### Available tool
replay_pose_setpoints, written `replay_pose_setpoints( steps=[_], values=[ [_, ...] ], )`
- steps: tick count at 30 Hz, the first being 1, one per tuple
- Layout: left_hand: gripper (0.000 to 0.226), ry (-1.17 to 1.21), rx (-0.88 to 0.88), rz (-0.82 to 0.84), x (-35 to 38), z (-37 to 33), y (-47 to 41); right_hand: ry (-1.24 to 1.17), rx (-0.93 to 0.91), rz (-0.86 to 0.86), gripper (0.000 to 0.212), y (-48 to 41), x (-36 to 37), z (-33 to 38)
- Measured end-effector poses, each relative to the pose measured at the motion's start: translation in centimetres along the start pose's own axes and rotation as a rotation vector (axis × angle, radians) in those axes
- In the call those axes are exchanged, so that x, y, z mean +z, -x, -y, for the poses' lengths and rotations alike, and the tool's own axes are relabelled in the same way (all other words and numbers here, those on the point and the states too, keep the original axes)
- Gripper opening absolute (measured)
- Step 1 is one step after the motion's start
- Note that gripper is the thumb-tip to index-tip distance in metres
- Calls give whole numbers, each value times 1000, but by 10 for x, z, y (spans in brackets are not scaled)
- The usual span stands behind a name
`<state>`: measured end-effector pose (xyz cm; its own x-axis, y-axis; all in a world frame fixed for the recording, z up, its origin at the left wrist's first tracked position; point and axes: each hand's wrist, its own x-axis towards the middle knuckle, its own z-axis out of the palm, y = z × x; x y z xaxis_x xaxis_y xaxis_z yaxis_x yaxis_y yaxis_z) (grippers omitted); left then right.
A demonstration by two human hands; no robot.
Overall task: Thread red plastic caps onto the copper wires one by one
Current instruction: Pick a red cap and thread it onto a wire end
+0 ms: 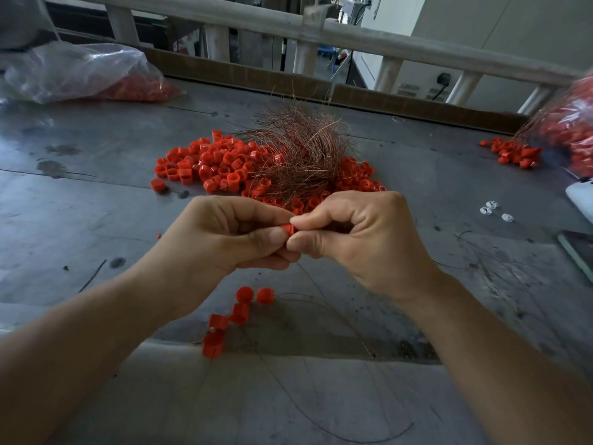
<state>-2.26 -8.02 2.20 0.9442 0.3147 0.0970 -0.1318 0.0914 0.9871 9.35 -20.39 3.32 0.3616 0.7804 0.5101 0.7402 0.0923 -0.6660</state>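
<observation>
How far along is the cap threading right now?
Done: about five caps lie below the hands, apparently already threaded. In hand: the left hand and right hand pinch one more red cap between them. Left: a large pile of loose caps and a bundle of copper wires behind.

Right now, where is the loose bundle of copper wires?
In the head view the bundle of copper wires lies mid-table on the pile of red caps, just beyond the left hand and the right hand.

You pinch one red cap (pixel 287 228); beyond it, tangled copper wires (pixel 300 149) lie atop the loose cap heap (pixel 205 165).
</observation>
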Motion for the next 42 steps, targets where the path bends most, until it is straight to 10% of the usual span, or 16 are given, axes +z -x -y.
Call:
replay_pose_setpoints(
  steps=[10,42],
  values=[
    [51,98,-43,165,-11,-1,2,-3,1,249,27,-3,-3,1],
    [59,-44,139,164,1,1,10,48,21,182,10,6,7,14]
  ],
)
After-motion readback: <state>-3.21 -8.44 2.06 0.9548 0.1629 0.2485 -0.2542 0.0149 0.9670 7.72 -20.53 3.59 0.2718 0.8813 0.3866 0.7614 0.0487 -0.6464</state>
